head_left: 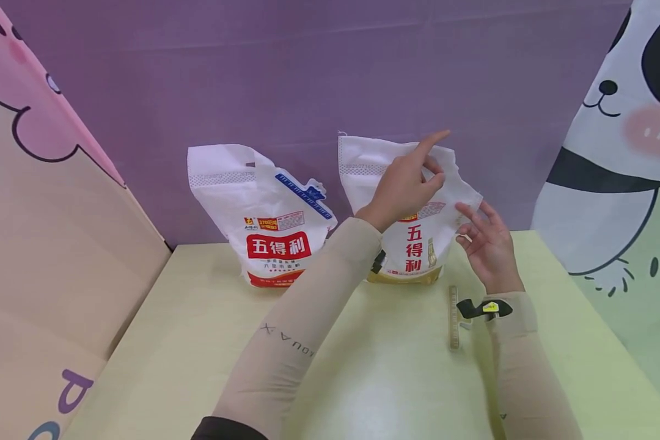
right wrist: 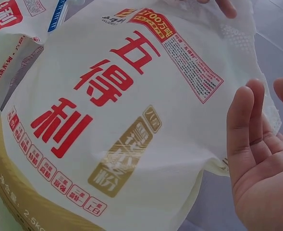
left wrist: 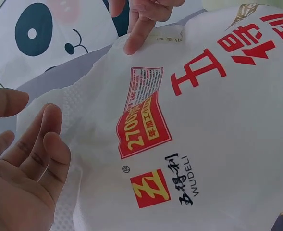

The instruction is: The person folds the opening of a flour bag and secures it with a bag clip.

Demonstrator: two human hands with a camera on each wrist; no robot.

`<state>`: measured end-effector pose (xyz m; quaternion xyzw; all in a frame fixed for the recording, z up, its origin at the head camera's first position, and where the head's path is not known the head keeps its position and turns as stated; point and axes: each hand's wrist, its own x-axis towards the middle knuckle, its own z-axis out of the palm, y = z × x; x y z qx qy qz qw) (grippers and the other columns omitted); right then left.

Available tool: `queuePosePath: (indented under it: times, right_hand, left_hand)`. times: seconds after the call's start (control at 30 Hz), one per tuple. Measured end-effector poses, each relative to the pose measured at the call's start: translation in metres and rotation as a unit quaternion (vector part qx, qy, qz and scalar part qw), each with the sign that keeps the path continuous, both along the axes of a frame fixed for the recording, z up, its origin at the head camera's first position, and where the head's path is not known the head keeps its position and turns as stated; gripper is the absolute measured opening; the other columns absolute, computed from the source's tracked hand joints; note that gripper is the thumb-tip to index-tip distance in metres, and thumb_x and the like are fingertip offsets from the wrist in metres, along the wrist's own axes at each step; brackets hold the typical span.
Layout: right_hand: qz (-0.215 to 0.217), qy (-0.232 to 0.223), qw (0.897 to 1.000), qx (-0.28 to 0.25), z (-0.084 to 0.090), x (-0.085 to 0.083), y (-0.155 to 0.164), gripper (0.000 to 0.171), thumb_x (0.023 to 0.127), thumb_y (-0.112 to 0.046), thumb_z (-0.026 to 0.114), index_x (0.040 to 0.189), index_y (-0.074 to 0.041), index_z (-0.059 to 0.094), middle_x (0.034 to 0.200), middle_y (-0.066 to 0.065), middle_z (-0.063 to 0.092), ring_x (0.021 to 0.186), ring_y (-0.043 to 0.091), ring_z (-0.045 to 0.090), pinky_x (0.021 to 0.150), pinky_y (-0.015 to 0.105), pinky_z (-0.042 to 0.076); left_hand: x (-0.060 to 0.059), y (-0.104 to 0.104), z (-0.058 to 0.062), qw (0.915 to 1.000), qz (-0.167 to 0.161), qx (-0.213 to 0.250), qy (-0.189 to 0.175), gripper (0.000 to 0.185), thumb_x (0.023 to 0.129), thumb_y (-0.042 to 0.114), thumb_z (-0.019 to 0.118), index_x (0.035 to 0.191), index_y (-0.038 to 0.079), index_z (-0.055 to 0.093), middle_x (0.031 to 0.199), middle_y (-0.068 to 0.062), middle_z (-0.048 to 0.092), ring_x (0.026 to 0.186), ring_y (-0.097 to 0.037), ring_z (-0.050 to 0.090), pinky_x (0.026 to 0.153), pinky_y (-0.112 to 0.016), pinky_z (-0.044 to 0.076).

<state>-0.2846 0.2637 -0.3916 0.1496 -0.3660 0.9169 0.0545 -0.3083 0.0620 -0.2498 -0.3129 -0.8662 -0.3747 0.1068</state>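
Observation:
A white flour bag with red lettering stands upright at the back of the table. In front of its upper part is my left hand, index finger stretched up and to the right, the other fingers loosely bent. Its fingers lie beside the bag's top edge in the left wrist view. My right hand is at the bag's upper right corner, fingers extended, one fingertip touching the front face. The right wrist view shows no clear grasp by this hand; part of it is out of frame.
A second white flour bag with a blue ruler-like clip at its top stands to the left. A clear clip lies on the table near my right wrist. Purple cloth hangs behind.

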Motion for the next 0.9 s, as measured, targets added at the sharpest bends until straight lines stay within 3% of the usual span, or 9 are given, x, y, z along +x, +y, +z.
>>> queuePosePath:
  times: [0.3,0.47,0.67,0.9]
  right_hand:
    - [0.005,-0.002,1.0,0.005,0.0003,-0.0007,0.001,0.036,0.107,-0.004,0.046,0.142,-0.01,0.041,0.122,0.009,0.071,0.074,0.015,0.068,0.067,0.025,0.058]
    - [-0.001,-0.003,1.0,0.012,-0.0009,-0.0004,0.0013,0.037,0.107,-0.005,0.047,0.142,-0.01,0.04,0.122,0.008,0.072,0.074,0.014,0.068,0.067,0.024,0.058]
    - [0.006,0.007,1.0,0.005,-0.002,-0.0002,0.0003,0.03,0.107,-0.004,0.045,0.137,-0.008,0.041,0.126,0.01,0.071,0.075,0.015,0.069,0.067,0.025,0.058]
    - [0.013,0.021,1.0,0.009,-0.0027,0.0003,-0.0013,0.02,0.108,-0.005,0.043,0.127,-0.008,0.046,0.133,0.011,0.068,0.079,0.016,0.069,0.068,0.026,0.059]
  left_hand:
    - [-0.0088,0.0064,-0.001,0.9997,-0.001,-0.023,-0.001,0.057,0.103,0.018,0.056,0.156,0.031,0.037,0.119,0.003,0.071,0.076,-0.012,0.06,0.07,-0.021,0.047]
    - [-0.0095,0.0098,0.0,0.9995,-0.003,-0.031,-0.006,0.044,0.104,0.015,0.052,0.146,0.026,0.046,0.119,0.005,0.071,0.089,-0.009,0.063,0.076,-0.021,0.048]
    - [-0.0079,0.0097,0.0011,0.9985,0.017,-0.052,0.01,0.036,0.104,0.016,0.052,0.14,0.023,0.051,0.121,0.005,0.07,0.1,-0.008,0.065,0.082,-0.02,0.049]
    - [-0.0057,0.0081,0.0039,0.9979,0.039,-0.045,0.024,0.028,0.105,0.024,0.053,0.132,0.02,0.058,0.123,0.005,0.07,0.087,-0.008,0.063,0.075,-0.019,0.048]
